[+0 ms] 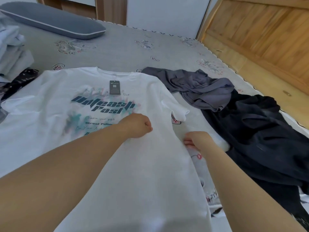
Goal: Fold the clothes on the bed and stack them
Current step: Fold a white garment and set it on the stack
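The white T-shirt (93,114) lies collar-away; the right hand (197,139) pinches its near side edge, the left hand (137,125) rests fisted on its middle.

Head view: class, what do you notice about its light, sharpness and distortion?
Head view: soft, even, cool light with faint shadows; the white T-shirt is washed out near the bottom edge; its small print is blurred; wide-angle bending curves the bed edge and stretches the forearms.

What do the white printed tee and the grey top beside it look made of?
White T-shirt: probably cotton jersey, matte and opaque, lying flat with soft creases, with a printed graphic and a hang tag. Grey top: thinner and drapier, with a faint sheen in its folds, perhaps a synthetic blend; I cannot be sure.
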